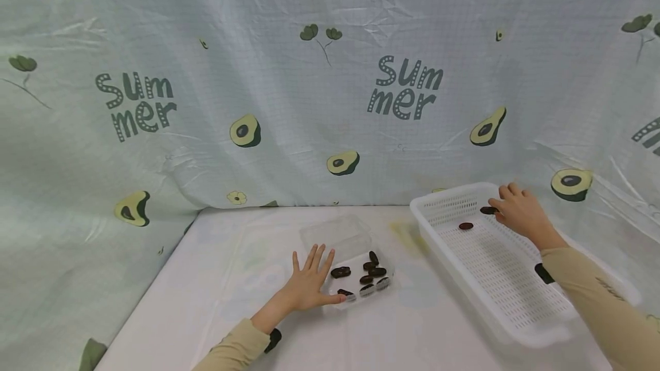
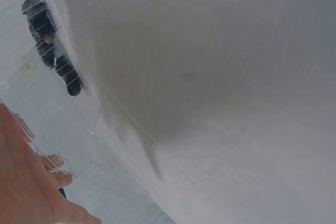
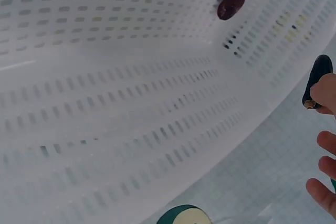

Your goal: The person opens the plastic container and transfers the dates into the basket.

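In the head view my right hand point(image 1: 523, 216) is over the far end of a white perforated plastic basket point(image 1: 495, 273). It pinches a dark date point(image 3: 318, 74) between thumb and finger, its other fingers apart in the right wrist view. A reddish-brown date point(image 1: 466, 226) lies on the basket floor. My left hand point(image 1: 307, 288), fingers spread, rests at the left side of a clear plastic box point(image 1: 348, 282), thumb along its near edge. Several dark dates point(image 1: 377, 272) lie inside that box; two show through its wall in the left wrist view.
The box's clear lid point(image 1: 335, 232) tilts back behind it. A white-covered table point(image 1: 247, 268) carries the box and, at the right, the basket. Behind hangs a pale curtain point(image 1: 289, 85) printed with avocados and lettering, close to the basket's far end.
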Tool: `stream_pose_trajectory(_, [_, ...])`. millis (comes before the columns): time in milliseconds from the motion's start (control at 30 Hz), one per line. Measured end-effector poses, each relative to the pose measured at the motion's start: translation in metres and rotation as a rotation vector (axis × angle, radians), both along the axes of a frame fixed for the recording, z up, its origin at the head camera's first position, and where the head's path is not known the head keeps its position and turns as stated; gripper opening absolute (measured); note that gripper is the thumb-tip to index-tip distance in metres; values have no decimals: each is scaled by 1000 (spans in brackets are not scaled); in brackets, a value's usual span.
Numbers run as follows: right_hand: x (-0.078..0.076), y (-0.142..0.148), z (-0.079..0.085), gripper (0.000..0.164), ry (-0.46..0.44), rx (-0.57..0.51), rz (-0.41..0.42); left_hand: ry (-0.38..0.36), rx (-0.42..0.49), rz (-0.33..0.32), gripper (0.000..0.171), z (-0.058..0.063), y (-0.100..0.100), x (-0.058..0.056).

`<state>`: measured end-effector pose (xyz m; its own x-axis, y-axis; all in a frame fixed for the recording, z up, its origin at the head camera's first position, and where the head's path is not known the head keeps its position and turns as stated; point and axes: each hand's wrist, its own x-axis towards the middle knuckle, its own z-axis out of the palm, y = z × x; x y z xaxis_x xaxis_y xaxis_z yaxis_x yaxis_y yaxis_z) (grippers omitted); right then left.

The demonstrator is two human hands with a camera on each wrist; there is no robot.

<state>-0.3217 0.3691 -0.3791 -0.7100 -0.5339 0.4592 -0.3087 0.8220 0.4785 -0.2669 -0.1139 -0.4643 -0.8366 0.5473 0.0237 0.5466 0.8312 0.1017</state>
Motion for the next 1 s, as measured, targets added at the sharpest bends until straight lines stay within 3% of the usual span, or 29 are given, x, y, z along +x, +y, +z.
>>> stream_pose_trajectory(233, [0, 2, -11, 24, -28, 16, -16, 7, 3, -14, 100, 2, -3, 2])
stream_pose_trajectory(467, [4, -4, -13, 20, -152, 32, -124, 10, 9, -22, 100, 3, -5, 5])
stream_pose_trajectory(767, [9, -1, -19, 22, -98, 29, -92, 3, 0, -27, 100, 3, -7, 7])
stream_pose_trajectory(1000, [14, 0, -21, 21, -106, 25, -91, -8, 14, -36, 100, 5, -10, 10])
